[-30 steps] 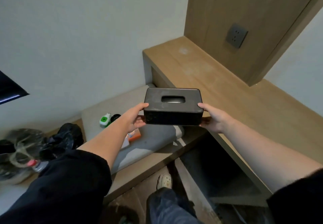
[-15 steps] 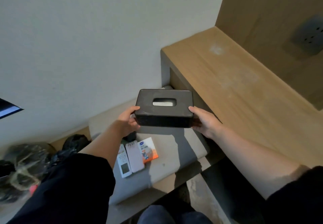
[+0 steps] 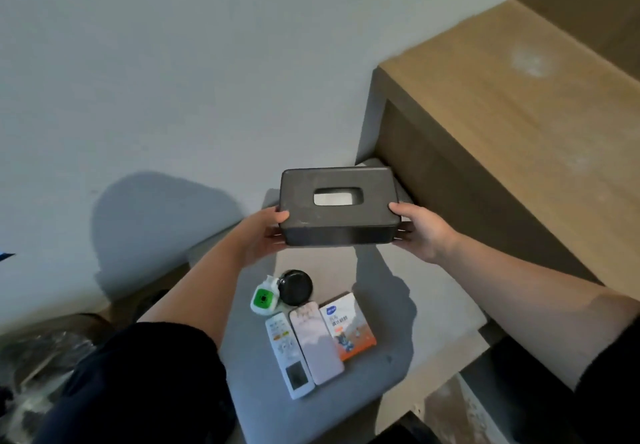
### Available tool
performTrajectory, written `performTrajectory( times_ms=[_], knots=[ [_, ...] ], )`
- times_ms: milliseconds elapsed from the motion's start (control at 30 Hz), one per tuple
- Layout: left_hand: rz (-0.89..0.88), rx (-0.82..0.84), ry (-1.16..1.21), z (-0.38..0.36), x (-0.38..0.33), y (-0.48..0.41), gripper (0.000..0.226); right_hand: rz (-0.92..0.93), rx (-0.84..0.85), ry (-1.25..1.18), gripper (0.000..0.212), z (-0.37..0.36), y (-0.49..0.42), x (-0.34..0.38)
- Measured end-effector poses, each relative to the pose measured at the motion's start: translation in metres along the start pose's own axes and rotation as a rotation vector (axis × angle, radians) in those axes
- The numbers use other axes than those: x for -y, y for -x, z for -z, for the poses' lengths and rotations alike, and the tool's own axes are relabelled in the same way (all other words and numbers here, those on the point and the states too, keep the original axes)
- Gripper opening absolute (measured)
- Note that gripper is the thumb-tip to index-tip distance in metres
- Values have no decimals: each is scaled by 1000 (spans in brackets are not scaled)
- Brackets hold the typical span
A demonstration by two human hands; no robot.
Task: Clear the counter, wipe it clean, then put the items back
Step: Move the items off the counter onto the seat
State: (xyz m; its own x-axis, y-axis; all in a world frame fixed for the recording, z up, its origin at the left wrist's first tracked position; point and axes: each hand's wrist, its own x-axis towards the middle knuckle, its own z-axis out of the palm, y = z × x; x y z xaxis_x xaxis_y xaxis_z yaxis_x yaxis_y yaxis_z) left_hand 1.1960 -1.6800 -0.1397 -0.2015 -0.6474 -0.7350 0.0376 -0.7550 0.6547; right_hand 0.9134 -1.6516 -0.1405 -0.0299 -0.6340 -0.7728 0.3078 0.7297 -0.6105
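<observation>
Black tissue box (image 3: 337,225), gripped endwise by left hand (image 3: 265,237) and right hand (image 3: 422,232), hangs beyond remote (image 3: 288,357) and phone (image 3: 316,343).

Dark slotted tissue box (image 3: 339,216), level, aloft

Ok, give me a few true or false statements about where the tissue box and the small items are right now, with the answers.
1. The left hand and right hand each hold one end of the dark tissue box. True.
2. The tissue box sits on the wooden counter. False: it is held up, left of the counter.
3. A white remote lies on the grey cushion. True.
4. The orange packet lies on the counter. False: it lies on the cushion, near the remote.
</observation>
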Motion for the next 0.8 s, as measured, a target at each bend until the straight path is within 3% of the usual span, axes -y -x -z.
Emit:
performTrajectory(
  times_ms=[233,500,700,800],
  knots=[
    [105,33,38,82,30,-56,39,-84,-1,51,21,-64,-76,-40],
    [126,-92,188,136,77,-92,64,-93,22,133,28,-110,-136,-71],
    [133,-164,46,136,114,-97,75,-32,-126,256,40,-122,-146,-91],
    [133,-271,-10,128,116,-100,70,22,-197,287,44,-125,-146,-98]
  ],
)
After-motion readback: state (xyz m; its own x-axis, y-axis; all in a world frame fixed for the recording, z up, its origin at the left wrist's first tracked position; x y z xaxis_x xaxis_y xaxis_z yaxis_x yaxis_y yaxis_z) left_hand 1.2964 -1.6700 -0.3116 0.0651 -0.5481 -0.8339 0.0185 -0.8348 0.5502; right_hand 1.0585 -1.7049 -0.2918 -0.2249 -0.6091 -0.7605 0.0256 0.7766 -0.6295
